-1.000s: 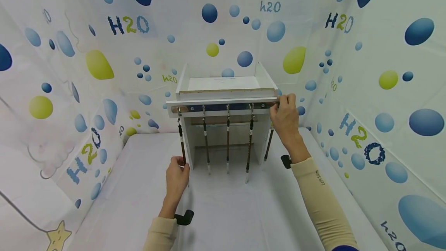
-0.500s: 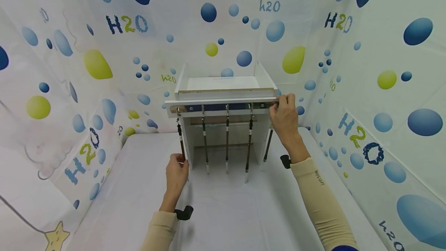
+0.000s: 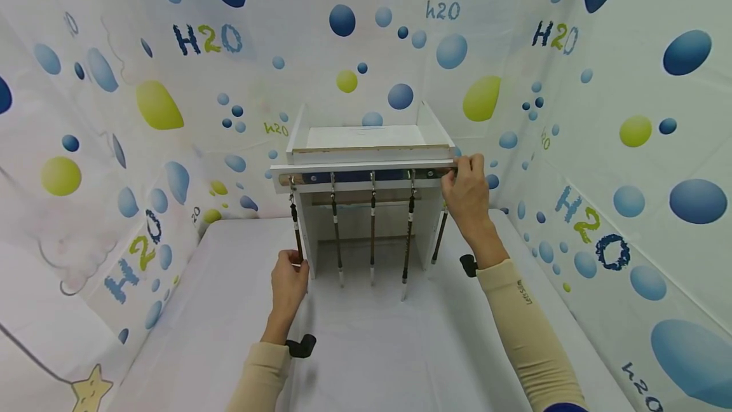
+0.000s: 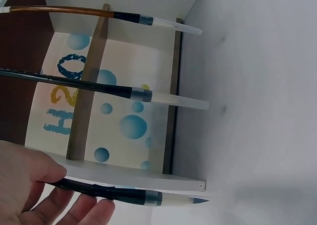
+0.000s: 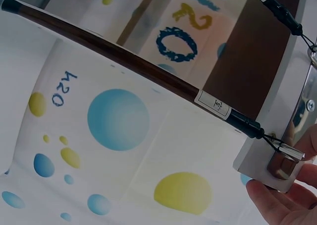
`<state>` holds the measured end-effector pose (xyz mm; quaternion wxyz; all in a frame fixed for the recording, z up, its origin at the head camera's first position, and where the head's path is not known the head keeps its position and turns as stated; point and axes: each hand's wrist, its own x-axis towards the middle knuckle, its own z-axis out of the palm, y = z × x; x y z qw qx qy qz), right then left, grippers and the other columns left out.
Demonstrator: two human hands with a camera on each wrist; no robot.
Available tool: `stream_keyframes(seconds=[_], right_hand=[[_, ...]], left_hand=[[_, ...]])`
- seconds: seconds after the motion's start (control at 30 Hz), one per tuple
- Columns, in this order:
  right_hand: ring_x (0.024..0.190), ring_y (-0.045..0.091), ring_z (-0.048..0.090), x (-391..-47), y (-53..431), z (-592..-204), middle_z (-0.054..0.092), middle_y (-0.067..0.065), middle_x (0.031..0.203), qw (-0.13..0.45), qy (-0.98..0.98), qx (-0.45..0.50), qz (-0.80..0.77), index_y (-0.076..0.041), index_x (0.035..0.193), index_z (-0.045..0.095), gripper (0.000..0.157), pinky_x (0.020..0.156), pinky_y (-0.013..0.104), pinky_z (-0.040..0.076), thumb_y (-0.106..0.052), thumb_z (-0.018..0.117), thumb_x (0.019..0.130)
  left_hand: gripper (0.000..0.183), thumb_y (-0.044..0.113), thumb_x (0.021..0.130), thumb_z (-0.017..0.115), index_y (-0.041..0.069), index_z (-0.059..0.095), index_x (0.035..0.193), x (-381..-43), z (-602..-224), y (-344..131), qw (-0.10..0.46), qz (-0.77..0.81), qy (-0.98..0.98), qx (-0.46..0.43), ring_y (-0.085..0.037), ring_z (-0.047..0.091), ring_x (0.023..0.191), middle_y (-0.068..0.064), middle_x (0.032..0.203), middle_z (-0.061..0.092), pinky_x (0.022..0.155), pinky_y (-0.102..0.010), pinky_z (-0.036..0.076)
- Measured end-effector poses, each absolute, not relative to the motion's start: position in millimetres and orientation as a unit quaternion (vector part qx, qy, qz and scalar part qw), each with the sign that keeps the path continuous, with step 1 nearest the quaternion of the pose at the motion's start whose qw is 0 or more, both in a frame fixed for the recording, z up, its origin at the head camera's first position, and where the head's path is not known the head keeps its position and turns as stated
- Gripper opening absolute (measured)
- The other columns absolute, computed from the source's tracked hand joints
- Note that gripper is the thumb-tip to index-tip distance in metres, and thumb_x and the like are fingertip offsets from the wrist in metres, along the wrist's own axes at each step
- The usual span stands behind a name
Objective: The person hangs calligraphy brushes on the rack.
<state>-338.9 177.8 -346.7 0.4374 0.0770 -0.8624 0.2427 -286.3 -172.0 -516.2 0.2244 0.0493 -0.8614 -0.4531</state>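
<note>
Several calligraphy brushes hang tip down from hooks on a metal strip [image 3: 360, 176] fixed to the front edge of a white shelf unit [image 3: 426, 234]. My left hand [image 3: 288, 288] pinches the leftmost brush [image 3: 295, 221] low on its handle. In the left wrist view, thumb and fingers lie on that brush's dark lower handle [image 4: 89, 188]; its pale bristles [image 4: 181, 200] end in a dark point. At the strip's right end, my right hand [image 3: 469, 199] grips the board's corner. Beside it, in the right wrist view, the rightmost brush [image 5: 124, 59] hangs by a loop from the end hook [image 5: 290, 151].
The unit stands on a white-covered table [image 3: 366, 348]. An open white tray section [image 3: 366, 137] forms its top, with open space between the side panels below. Walls printed with bubbles and "H2O" [image 3: 208, 40] surround the table closely.
My left hand has risen slightly along the leftmost brush and shifted a little left. The right hand stays at the board's corner. The whole head view has shifted slightly.
</note>
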Motion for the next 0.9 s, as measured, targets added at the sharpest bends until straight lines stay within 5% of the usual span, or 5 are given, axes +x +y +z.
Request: stream_keyframes(seconds=[0.9], right_hand=[[0.089, 0.035, 0.064, -332, 180, -349, 0.050, 0.024, 0.116, 0.416, -0.878, 0.079, 0.223, 0.010, 0.124, 0.057, 0.033, 0.067, 0.043, 0.060, -0.005, 0.058, 0.095]], left_hand=[[0.034, 0.009, 0.092, 0.060, -0.003, 0.057, 0.124, -285, -504, -173, 0.228, -0.460, -0.857, 0.046, -0.032, 0.067, 0.089, -0.021, 0.106, 0.068, 0.068, -0.035, 0.053]])
